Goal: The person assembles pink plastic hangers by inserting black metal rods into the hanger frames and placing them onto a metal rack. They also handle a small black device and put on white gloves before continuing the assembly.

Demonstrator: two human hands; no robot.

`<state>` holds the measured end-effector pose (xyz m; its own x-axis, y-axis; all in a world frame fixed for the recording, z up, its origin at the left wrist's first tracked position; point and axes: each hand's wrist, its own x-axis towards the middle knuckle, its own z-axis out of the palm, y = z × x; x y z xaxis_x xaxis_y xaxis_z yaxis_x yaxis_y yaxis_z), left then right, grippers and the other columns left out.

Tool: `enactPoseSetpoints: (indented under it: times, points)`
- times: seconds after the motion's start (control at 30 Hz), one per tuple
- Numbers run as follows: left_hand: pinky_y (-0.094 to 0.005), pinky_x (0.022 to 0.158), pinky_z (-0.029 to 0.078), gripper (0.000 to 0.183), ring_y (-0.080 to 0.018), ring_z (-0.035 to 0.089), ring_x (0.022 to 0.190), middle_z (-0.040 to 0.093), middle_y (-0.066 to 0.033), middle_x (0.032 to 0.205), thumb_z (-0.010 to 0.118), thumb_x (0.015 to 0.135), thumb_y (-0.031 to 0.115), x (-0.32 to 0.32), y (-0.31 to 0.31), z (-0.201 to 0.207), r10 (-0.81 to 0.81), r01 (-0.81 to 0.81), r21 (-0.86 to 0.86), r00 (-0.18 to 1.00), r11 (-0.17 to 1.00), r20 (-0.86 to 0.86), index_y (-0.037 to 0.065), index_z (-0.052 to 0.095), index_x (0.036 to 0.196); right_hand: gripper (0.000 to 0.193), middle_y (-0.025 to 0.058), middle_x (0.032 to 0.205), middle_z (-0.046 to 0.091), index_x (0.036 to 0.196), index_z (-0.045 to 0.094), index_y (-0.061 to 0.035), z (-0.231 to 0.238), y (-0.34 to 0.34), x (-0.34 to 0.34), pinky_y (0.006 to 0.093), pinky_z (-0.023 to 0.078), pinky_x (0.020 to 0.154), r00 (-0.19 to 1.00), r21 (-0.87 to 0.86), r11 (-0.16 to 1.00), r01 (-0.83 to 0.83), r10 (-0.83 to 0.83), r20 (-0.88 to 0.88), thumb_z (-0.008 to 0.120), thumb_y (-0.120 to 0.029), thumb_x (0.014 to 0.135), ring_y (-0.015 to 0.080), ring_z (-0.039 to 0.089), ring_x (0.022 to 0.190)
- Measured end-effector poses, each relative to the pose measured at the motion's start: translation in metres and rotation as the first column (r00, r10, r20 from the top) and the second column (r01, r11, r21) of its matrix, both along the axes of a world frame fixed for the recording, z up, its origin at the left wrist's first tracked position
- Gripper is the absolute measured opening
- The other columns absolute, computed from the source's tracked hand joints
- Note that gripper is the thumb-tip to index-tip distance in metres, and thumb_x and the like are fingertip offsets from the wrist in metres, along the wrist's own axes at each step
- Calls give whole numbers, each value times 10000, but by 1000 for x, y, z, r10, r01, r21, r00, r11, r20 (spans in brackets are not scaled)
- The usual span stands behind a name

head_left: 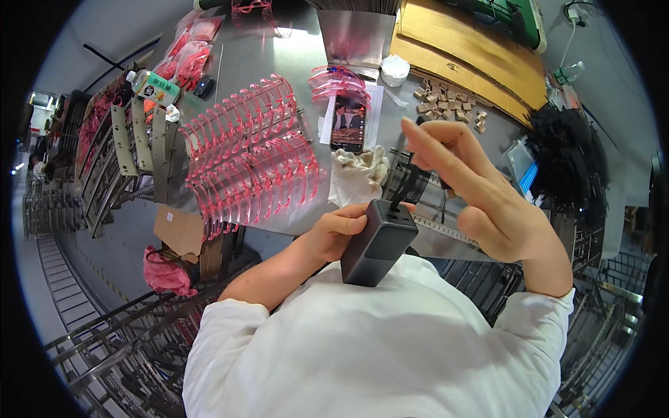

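My left hand (341, 226) is wrapped round a dark grey power bank (378, 240), held tilted in front of my white shirt. A black cable (398, 198) rises from its port end. My right hand (481, 188) is raised to the right of the power bank, its fingers bent and partly overlapping. Something small and dark shows by its fingertips, too hidden to name. Beyond the power bank, a crumpled off-white glove (357, 174) lies on the metal table, below a phone (348, 124) with a lit screen.
Racked rows of pink clear eyewear frames (254, 164) fill the table's left-middle. More pink frames (339, 82) lie behind the phone. Small tan blocks (446, 103), cardboard (474, 52) and a pile of black strips (568, 160) are at right. A bottle (155, 87) lies far left.
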<state>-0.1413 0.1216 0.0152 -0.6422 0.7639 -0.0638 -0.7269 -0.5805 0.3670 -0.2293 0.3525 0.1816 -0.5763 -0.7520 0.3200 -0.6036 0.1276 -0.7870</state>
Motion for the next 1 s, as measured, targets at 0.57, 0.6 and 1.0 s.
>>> enactPoseSetpoints:
  times: [0.57,0.6,1.0]
  points:
    - [-411,1077,461,873,-280,588,1283,571,-179,1415,781,800,383,5,-3,-23,-31,31,-11,999,999,-13,-26,458,1500,362,142,1286,689,1184,751,-21,-37,-6,0,366,611,920,992,20,994,-111,110,67,750,34,826,317,717,1104]
    - [-414,1080,459,871,-283,587,1284,570,-180,1416,780,801,381,5,-3,-27,-32,31,-5,999,999,-15,-30,458,1499,341,142,1274,696,1163,758,-16,-41,-6,-1,363,615,915,992,1,994,-112,112,62,749,45,828,312,722,1100]
    - [-415,1082,450,822,-302,589,1266,577,-208,1378,781,801,350,2,3,-36,-57,54,81,998,995,30,-62,483,1447,205,120,1084,744,939,780,26,-57,-2,-9,307,628,771,983,-75,981,-179,175,-54,723,134,774,227,746,904]
